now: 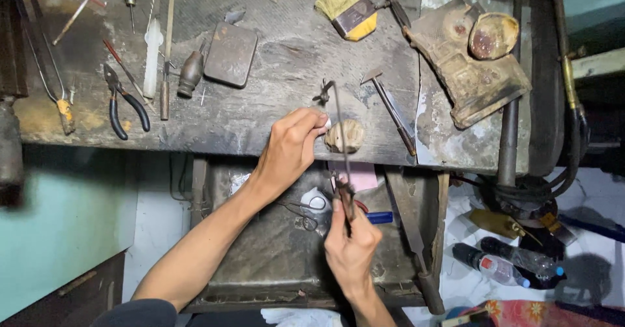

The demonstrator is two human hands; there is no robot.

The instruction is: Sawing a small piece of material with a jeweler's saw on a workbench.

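Head view, looking down on a jeweller's workbench. Left hand [290, 150], fingers pinched together, presses a small pale workpiece [325, 124] against the wooden bench pin [344, 136] at the bench's front edge. Right hand [351, 241], clenched, grips the handle of a piercing saw [338, 138]. The saw's long axis runs from 6 o'clock at the handle to 12 o'clock at the frame's far end, nearly upright in the picture, just beside the left fingertips. At 2 o'clock from the bench pin lies a small hammer [390, 109]; at 12 o'clock, a yellow-bristled brush [346, 6]; at 9 o'clock, black-handled pliers [124, 106] among files and a dark flat tin [230, 54]. The bench top [286, 60] is worn, stained wood. Below it hangs a metal catch tray [273, 255]; plastic bottles [501, 262] lie on the floor at 4 o'clock.
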